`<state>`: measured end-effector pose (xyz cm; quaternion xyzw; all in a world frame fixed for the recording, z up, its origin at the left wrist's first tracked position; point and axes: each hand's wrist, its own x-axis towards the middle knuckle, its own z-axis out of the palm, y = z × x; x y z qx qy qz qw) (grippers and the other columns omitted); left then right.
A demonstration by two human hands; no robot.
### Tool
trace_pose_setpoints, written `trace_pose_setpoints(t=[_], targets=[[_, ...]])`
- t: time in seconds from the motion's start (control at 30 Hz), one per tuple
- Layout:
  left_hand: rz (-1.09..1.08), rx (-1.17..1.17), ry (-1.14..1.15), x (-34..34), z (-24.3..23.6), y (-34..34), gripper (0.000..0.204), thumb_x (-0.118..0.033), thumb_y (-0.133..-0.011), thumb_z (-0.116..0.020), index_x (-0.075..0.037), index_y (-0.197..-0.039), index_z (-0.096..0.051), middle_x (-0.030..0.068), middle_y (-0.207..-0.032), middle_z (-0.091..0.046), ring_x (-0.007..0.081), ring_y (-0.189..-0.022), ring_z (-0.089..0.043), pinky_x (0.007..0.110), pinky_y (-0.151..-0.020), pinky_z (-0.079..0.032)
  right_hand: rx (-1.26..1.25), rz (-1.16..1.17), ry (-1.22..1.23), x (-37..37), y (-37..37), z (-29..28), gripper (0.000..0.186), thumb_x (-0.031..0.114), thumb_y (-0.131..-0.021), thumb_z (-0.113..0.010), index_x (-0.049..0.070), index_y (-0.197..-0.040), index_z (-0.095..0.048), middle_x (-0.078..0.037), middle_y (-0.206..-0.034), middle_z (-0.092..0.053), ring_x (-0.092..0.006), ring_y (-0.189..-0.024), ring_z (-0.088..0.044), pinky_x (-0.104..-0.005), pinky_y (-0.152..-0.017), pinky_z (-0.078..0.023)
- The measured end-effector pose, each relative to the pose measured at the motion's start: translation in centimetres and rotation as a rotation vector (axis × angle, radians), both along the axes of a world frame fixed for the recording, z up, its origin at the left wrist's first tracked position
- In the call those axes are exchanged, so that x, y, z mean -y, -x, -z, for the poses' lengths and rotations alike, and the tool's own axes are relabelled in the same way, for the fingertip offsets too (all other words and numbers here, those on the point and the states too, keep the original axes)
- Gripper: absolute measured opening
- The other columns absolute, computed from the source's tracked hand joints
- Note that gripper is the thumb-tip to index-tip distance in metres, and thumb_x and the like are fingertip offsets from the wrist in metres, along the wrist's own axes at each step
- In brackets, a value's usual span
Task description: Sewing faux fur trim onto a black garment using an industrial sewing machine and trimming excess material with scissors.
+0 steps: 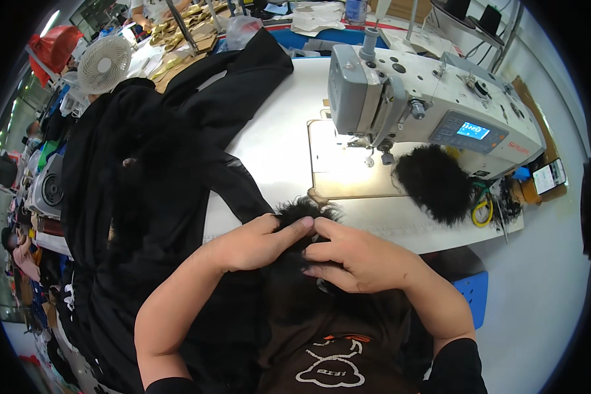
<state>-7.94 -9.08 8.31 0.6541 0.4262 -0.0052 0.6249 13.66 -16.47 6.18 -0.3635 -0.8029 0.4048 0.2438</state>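
Close in front of my body, both hands meet over a piece of black fur trim [300,211] at the near edge of the sewing table [269,125]. My left hand [253,243] pinches it from the left, thumb pointing right. With bent fingers, my right hand [364,259] grips the trim from the other side, and the fingertips nearly touch the left thumb. A large black garment [151,171] drapes over the table's left side and down beside me. One narrow black part of it [238,190] reaches toward my left hand; whether it joins the trim is hidden.
At the right rear stands a sewing machine [433,98] with a lit display [473,130]. Beneath its arm lies a second black fur piece [437,184], near yellow-handled scissors [482,211]. A white fan [104,64] and a strewn worktable [171,46] stand beyond the garment.
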Motion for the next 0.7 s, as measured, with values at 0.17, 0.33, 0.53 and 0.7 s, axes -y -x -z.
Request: trace_pose_setpoints(t=[0.17,0.33,0.53,0.7], targets=[[0.062,-0.106,-0.134,-0.2,-0.6,0.1,0.039,-0.027,-0.105,-0.054,0.007,-0.099,-0.072,0.0116,-0.079,-0.070,0.0147,-0.073,-0.058,0.034,-0.070,-0.049,0.027,-0.103,0.049,-0.7,-0.3,0.4,0.013,0.010,-0.092,-0.072,0.003,-0.098,-0.064,-0.016,-0.094,-0.056,-0.0392,-0.087,-0.059,-0.0455,-0.074,-0.048],[-0.200,0.100,-0.114,-0.5,0.6,2.0,0.022,-0.009,-0.097,-0.056,0.004,-0.108,-0.070,0.0044,-0.088,-0.070,0.0092,-0.083,-0.060,0.028,-0.076,-0.050,-0.122,0.097,-0.330,0.8,0.8,0.2,0.018,0.007,-0.086,-0.072,0.002,-0.103,-0.069,-0.013,-0.103,-0.065,-0.0340,-0.090,-0.064,-0.0421,-0.078,-0.053],[-0.489,0.232,0.128,-1.0,2.2,3.9,0.034,-0.004,-0.096,-0.058,0.001,-0.129,-0.063,0.0052,-0.108,-0.070,0.0120,-0.090,-0.065,0.029,-0.079,-0.054,0.057,0.267,-0.863,1.5,1.8,2.4,0.031,0.005,-0.075,-0.069,0.004,-0.106,-0.073,-0.009,-0.104,-0.064,-0.0271,-0.098,-0.066,-0.0433,-0.090,-0.053],[-0.438,0.607,0.332,-0.6,1.4,3.8,0.052,-0.001,-0.101,-0.053,-0.003,-0.151,-0.039,0.0123,-0.103,-0.067,0.0211,-0.079,-0.069,0.035,-0.078,-0.059,0.148,0.256,-0.865,1.5,1.6,3.5,0.030,0.013,-0.079,-0.065,0.002,-0.106,-0.071,-0.009,-0.108,-0.065,-0.0265,-0.105,-0.064,-0.0403,-0.094,-0.050]])
